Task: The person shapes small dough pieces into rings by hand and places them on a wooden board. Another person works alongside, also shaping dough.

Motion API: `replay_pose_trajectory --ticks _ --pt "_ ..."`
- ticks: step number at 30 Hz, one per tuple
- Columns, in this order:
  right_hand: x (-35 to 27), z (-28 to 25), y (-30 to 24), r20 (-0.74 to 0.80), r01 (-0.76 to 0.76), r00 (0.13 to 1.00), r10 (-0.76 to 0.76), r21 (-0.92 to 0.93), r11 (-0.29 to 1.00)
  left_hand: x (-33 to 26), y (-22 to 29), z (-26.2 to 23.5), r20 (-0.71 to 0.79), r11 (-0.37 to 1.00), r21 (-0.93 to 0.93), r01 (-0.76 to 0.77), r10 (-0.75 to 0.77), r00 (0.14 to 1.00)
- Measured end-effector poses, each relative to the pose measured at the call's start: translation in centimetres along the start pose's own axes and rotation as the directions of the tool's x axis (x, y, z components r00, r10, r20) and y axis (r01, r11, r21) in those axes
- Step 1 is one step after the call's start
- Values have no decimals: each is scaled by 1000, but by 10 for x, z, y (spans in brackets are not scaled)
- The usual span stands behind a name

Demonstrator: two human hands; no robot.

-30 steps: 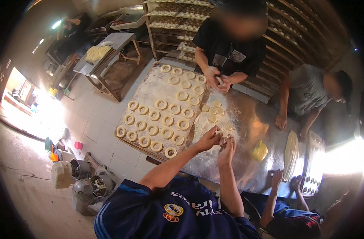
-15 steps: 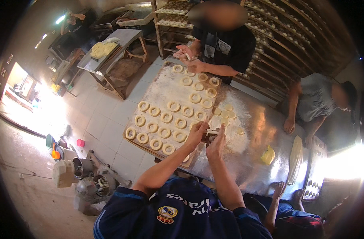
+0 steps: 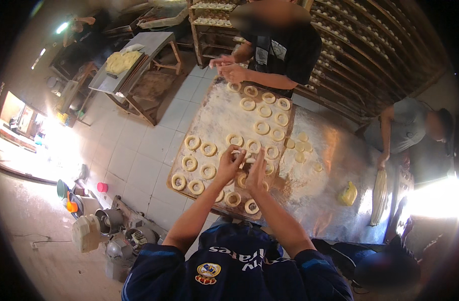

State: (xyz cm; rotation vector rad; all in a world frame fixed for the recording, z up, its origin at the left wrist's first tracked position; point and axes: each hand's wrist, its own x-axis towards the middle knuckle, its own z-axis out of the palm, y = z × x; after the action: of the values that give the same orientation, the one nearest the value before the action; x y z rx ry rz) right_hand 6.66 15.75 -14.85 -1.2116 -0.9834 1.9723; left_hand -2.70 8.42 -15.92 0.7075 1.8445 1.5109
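Note:
My left hand [image 3: 230,164] is over the near part of a floured wooden board [image 3: 214,113], its fingers curled in a pinch. Facing it, my right hand [image 3: 256,173] is held flat with fingers stretched out. Between them shows a bit of pale dough [image 3: 248,161], seemingly a dough ring at my left fingertips, partly hidden by the hands. Rows of dough rings [image 3: 192,142] lie on the board around and beneath my hands. Small flat dough rounds [image 3: 300,147] lie to the right on the floured metal table [image 3: 330,165].
Across the board a co-worker in a black shirt [image 3: 284,57] brings both hands together. Another in grey [image 3: 405,125] reaches to a long pale dough strip [image 3: 379,198]. A yellow bag [image 3: 347,194] lies on the table. Machines [image 3: 124,246] stand on the floor at left; tray racks [image 3: 360,50] behind.
My hands have moved left from the board's right edge to over its rings. My right hand has flattened out. The co-worker in grey has shifted a hand to the dough strip.

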Motion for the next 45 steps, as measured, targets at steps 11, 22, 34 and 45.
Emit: replay_pose_trajectory --ticks 11,22,34,45 --pt "103 83 40 288 599 800 -526 -434 673 105 -50 -111 -120 845 491 -212 306 944" --pt "42 -124 -8 -38 392 791 -610 -735 554 131 -72 -124 -43 729 655 -199 298 953" --pt "140 -302 -66 -79 170 779 -622 -929 330 28 18 70 -55 963 143 -230 239 969" --pt "11 -266 -72 -147 358 903 -403 -258 897 -32 -12 252 441 854 -447 266 -49 896"
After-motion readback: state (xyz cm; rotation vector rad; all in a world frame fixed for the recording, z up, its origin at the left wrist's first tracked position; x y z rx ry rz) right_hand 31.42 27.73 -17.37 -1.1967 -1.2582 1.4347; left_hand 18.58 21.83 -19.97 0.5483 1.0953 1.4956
